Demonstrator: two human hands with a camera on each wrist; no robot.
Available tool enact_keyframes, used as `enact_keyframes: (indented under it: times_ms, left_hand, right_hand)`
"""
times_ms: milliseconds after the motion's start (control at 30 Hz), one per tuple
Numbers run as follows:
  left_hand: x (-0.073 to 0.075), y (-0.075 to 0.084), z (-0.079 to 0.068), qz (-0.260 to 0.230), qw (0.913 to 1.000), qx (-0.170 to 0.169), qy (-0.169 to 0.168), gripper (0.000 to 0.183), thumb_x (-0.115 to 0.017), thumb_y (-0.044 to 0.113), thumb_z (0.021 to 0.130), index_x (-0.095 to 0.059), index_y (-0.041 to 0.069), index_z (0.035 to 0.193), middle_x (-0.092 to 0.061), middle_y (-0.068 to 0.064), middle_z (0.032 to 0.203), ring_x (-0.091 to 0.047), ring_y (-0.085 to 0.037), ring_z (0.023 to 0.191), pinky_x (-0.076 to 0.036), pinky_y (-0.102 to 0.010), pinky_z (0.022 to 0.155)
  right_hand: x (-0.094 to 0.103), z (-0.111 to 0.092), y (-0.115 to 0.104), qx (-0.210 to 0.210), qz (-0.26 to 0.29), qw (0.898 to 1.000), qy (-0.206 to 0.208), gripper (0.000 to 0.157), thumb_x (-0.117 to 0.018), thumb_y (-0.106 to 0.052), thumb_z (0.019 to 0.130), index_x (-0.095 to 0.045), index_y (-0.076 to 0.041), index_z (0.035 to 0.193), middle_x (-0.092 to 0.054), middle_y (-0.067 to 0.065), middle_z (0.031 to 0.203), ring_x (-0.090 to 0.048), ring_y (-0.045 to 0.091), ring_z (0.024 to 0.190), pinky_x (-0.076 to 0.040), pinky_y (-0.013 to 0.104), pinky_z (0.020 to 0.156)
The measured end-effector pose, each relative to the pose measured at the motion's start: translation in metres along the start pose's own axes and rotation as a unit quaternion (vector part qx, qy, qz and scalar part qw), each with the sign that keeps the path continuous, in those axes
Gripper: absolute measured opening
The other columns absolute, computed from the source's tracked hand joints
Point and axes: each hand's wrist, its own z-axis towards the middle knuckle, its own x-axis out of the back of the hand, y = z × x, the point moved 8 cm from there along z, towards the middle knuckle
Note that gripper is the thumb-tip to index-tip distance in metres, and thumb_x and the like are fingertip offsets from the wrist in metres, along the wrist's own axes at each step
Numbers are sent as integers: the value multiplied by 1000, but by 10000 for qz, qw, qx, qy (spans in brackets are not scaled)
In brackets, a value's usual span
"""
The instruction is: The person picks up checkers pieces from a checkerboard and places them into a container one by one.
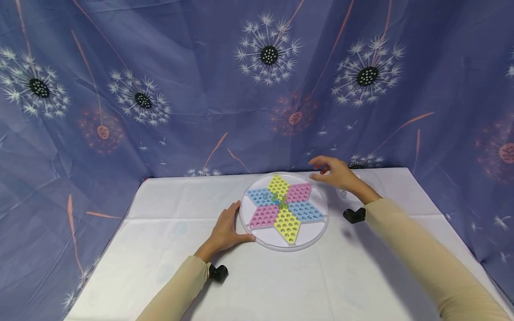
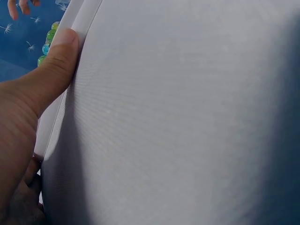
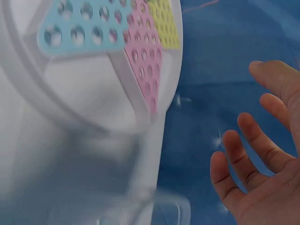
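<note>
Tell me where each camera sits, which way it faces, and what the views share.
Head: worn on the head, looking forward and down at the table; shows both sleeved arms, the left hand on the round game board rim, the right hand open above its far edge.
Left wrist: at the left hand, facing along the white tablecloth; thumb on the board's rim.
Right wrist: at the right hand, facing the board's star; open fingers show.
Shared: the board appears in all three.
</note>
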Motion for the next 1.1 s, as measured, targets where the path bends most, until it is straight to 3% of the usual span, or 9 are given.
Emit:
enact_keyframes:
  times_ms: [267, 533, 733, 1100]
  left_hand:
    - [0, -2, -2, -23, 10000, -13, -1, 124, -95, 48, 69, -26, 2, 161, -30, -18, 165, -25, -36, 154, -16, -51, 127]
    - [-3, -4, -1, 21, 10000, 62, -44, 126, -94, 49, 69, -23, 5, 163, -28, -15, 167, -23, -34, 154, -16, -49, 128]
    - [-2, -1, 0, 64, 9999, -95, 45, 124, -95, 48, 69, -26, 0, 161, -31, -19, 165, -26, -36, 153, -16, -51, 127]
    - [0, 0, -1, 47, 9999, -84, 48, 125, -94, 49, 68, -26, 1, 161, -32, -18, 165, -26, -35, 153, -14, -49, 128]
  right_hand:
    - [-29, 7, -9, -13, 127, 9998, -166, 45, -77, -27, 95, -64, -14, 135, -65, 18, 127, -65, 33, 106, -56, 53, 87]
    - [-56, 12, -15, 88, 279, 9988, -383, 42, -77, -23, 94, -64, -14, 134, -64, 23, 127, -65, 32, 102, -58, 49, 86]
    - [-70, 13, -21, 362, 484, 9971, -459, 42, -76, -20, 95, -65, -7, 133, -64, 23, 125, -65, 31, 100, -57, 48, 89]
    - [-97, 18, -17, 208, 605, 9939, -900, 33, -76, -11, 93, -71, -3, 125, -67, 9, 100, -54, 20, 78, -49, 29, 68]
